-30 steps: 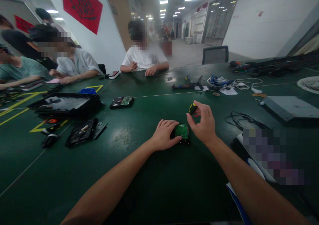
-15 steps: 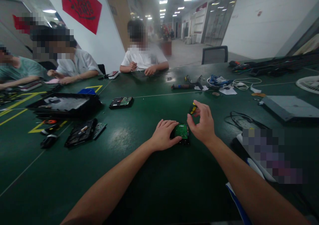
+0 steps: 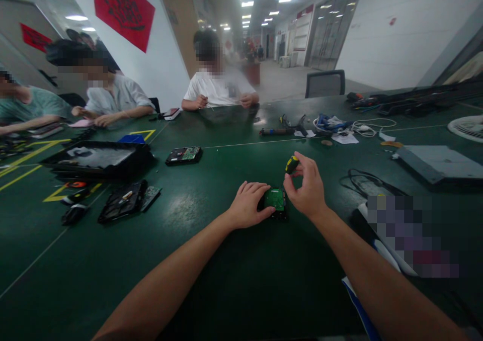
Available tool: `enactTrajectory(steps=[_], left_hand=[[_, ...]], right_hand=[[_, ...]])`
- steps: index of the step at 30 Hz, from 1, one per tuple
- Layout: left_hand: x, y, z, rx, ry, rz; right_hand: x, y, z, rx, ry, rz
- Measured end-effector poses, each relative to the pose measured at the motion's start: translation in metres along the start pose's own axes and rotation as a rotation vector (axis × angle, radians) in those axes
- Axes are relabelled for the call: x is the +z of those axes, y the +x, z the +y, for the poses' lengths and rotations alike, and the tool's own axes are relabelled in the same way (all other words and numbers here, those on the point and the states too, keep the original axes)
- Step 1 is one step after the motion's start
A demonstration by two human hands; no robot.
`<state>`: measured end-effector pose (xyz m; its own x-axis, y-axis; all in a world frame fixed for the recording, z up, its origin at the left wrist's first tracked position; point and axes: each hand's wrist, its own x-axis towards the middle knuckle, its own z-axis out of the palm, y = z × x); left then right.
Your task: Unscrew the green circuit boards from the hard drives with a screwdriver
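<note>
On the green table in front of me lies a hard drive point(image 3: 275, 200), its green circuit board facing up. My left hand point(image 3: 249, 205) grips it from the left, fingers over the far side and thumb along the near side. In my right hand point(image 3: 307, 185) is a short screwdriver point(image 3: 291, 164) with a black and yellow handle, pinched between thumb and fingers just above the drive's right side. Its shaft and tip cannot be made out behind my fingers.
Another hard drive point(image 3: 183, 155) lies ahead to the left. Farther left are a black tray point(image 3: 98, 159) and an opened black casing point(image 3: 123, 201). Cables and a grey metal box point(image 3: 441, 162) occupy the right. A co-worker point(image 3: 219, 89) sits across the table.
The screwdriver's handle has turned and tilted slightly in my right hand. My left hand and the hard drive stay put. The co-worker opposite has moved one hand to the right and up.
</note>
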<state>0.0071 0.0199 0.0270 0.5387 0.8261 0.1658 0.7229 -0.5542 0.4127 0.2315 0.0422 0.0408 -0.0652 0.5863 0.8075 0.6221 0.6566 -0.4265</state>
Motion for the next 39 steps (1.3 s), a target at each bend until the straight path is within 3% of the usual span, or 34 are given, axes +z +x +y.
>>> enactTrajectory(steps=[39], left_hand=[[-0.0035,-0.0009,0.0028,-0.005,-0.016,-0.005]], right_hand=[[-0.0012,0.0007,0.0002,0.008,-0.019,-0.004]])
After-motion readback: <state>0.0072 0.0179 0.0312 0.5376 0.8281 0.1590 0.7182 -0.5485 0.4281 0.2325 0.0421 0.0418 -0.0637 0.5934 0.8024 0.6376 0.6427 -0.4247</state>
